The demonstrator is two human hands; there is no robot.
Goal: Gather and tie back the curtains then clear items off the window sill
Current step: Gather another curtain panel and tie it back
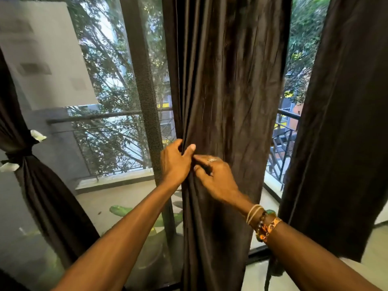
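My left hand (174, 162) and right hand (214, 177) pinch folds of the middle curtain (226, 80); the left curtain (31, 164) is tied, the right curtain (336, 122) hangs loose, and I judge the sill still needs clearing.

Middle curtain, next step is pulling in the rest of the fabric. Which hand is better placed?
Right, probably. The left hand grips the left edge of the middle curtain as an anchor; the right hand pinches folds beside it, on the side where the ungathered fabric spreads.

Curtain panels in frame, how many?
3. Far left, tied curtain; centre, middle curtain held by left hand and right hand; far right, loose curtain. Others may be hidden.
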